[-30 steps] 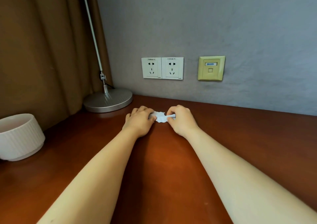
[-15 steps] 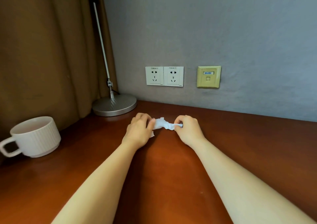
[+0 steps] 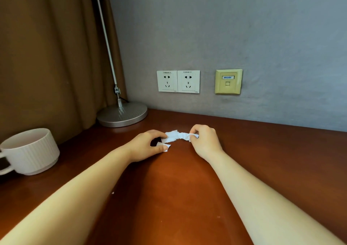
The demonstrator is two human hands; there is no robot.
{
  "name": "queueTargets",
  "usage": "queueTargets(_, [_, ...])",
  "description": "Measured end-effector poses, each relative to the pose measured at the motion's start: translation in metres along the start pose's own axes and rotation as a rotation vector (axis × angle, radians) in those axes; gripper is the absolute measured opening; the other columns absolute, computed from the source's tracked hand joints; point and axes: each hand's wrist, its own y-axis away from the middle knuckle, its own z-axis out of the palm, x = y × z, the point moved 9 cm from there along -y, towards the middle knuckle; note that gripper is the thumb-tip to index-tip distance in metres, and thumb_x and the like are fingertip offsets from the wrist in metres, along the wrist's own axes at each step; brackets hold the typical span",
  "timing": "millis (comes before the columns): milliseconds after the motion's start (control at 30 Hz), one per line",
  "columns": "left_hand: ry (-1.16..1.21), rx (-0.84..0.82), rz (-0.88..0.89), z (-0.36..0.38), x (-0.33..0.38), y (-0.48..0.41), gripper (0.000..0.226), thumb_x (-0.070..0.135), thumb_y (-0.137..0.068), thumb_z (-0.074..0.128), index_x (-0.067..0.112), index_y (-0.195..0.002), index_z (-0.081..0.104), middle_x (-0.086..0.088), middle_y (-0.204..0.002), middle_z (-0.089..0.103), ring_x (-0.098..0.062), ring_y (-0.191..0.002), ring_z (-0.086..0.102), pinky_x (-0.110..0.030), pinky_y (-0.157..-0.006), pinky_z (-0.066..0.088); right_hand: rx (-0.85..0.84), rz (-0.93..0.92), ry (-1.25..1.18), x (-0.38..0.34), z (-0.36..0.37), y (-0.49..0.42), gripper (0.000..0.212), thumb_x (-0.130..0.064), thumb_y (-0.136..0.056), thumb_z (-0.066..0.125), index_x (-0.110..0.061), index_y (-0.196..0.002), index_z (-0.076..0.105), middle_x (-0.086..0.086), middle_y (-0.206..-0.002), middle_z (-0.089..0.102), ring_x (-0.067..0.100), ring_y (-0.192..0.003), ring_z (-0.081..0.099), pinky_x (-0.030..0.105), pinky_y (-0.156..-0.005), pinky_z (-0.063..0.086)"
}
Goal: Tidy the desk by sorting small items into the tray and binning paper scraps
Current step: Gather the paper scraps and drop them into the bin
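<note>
**Op:** What's the paper scrap [image 3: 178, 136] looking like?

**Ann:** White, crumpled, ragged edges, twisted thin in the middle. You're holding it strung between both hands, low over the bench [image 3: 178, 197], near the wall.

**Op:** And what are the hands doing?

**Ann:** Your left hand [image 3: 148, 145] is pinching the left end, index finger above and thumb below, with a small white flap poking out by the thumb. Your right hand [image 3: 204, 141] is curling round the right end.

**Op:** Is it touching the bench?

**Ann:** Can't tell. The white mug [image 3: 30, 150] is sitting well off to your left.
</note>
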Motion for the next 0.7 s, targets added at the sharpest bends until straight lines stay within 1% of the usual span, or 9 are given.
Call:
queueTargets(100, [-0.078, 0.107, 0.007, -0.003, 0.005, 0.000, 0.039, 0.040, -0.090, 0.058, 0.027, -0.126, 0.054, 0.009, -0.131, 0.053, -0.011, -0.122, 0.048, -0.033, -0.105, 0.038, 0.014, 0.012, -0.004, 0.002, -0.002, 0.002, 0.015, -0.008, -0.093, 0.050, -0.011, -0.088, 0.065, 0.002, -0.087, 0.059, 0.014, -0.072, 0.053, 0.015, -0.048, 0.032])
queueTargets(233, [-0.174, 0.306, -0.027, -0.009, 0.018, -0.004, 0.021, 0.035, -0.092, 0.054, 0.026, -0.111, 0.058, 0.008, -0.114, 0.056, -0.013, -0.107, 0.052, -0.030, -0.093, 0.042, 0.018, 0.030, -0.012, 0.004, -0.003, 0.003, 0.016, -0.009, -0.093, 0.050, -0.012, -0.086, 0.063, 0.000, -0.085, 0.058, 0.013, -0.073, 0.054, 0.015, -0.049, 0.032])
queueTargets(300, [-0.209, 0.353, -0.045, -0.010, 0.020, -0.008, 0.017, 0.035, -0.092, 0.055, 0.025, -0.106, 0.058, 0.006, -0.109, 0.056, -0.014, -0.104, 0.053, -0.031, -0.089, 0.042, 0.021, 0.031, -0.010, 0.003, -0.003, 0.003, 0.016, -0.009, -0.093, 0.050, -0.013, -0.085, 0.063, 0.000, -0.086, 0.060, 0.013, -0.075, 0.055, 0.015, -0.051, 0.035])
queueTargets(400, [-0.142, 0.387, -0.055, -0.010, 0.016, -0.009, 0.010, 0.033, -0.091, 0.058, 0.025, -0.094, 0.059, 0.008, -0.106, 0.054, -0.014, -0.102, 0.051, -0.032, -0.088, 0.044, 0.017, 0.029, 0.003, 0.002, -0.002, 0.003, 0.016, -0.009, -0.093, 0.050, -0.013, -0.085, 0.063, 0.003, -0.090, 0.063, 0.013, -0.076, 0.055, 0.014, -0.051, 0.034])
queueTargets(467, [-0.111, 0.390, -0.039, -0.009, 0.015, -0.009, 0.008, 0.030, -0.090, 0.059, 0.023, -0.087, 0.057, 0.009, -0.104, 0.056, -0.014, -0.100, 0.052, -0.033, -0.087, 0.046, 0.014, 0.029, 0.008, 0.002, -0.002, 0.003, 0.016, -0.008, -0.093, 0.049, -0.014, -0.085, 0.062, 0.004, -0.093, 0.064, 0.013, -0.077, 0.055, 0.015, -0.052, 0.035])
queueTargets(600, [-0.037, 0.405, -0.029, -0.011, 0.016, -0.005, 0.009, 0.027, -0.091, 0.058, 0.018, -0.088, 0.060, 0.003, -0.093, 0.062, -0.016, -0.089, 0.057, -0.031, -0.076, 0.048, 0.015, 0.037, -0.009, 0.001, -0.005, 0.005, 0.016, -0.008, -0.092, 0.050, -0.010, -0.090, 0.066, 0.003, -0.091, 0.061, 0.015, -0.078, 0.055, 0.017, -0.054, 0.036])
queueTargets(667, [-0.035, 0.438, -0.029, -0.014, 0.019, 0.003, 0.010, 0.025, -0.092, 0.056, 0.016, -0.091, 0.059, 0.001, -0.092, 0.063, -0.020, -0.087, 0.059, -0.035, -0.075, 0.050, 0.011, 0.042, -0.027, 0.000, -0.008, 0.010, 0.016, -0.007, -0.092, 0.051, -0.010, -0.091, 0.067, 0.004, -0.093, 0.064, 0.015, -0.078, 0.055, 0.018, -0.054, 0.036])
queueTargets(700, [-0.034, 0.447, -0.030, -0.015, 0.021, 0.008, 0.011, 0.025, -0.093, 0.056, 0.014, -0.092, 0.058, -0.001, -0.092, 0.063, -0.021, -0.087, 0.059, -0.038, -0.076, 0.051, 0.010, 0.041, -0.037, 0.000, -0.009, 0.013, 0.016, -0.007, -0.091, 0.051, -0.010, -0.090, 0.067, 0.005, -0.092, 0.064, 0.015, -0.078, 0.054, 0.016, -0.052, 0.034])
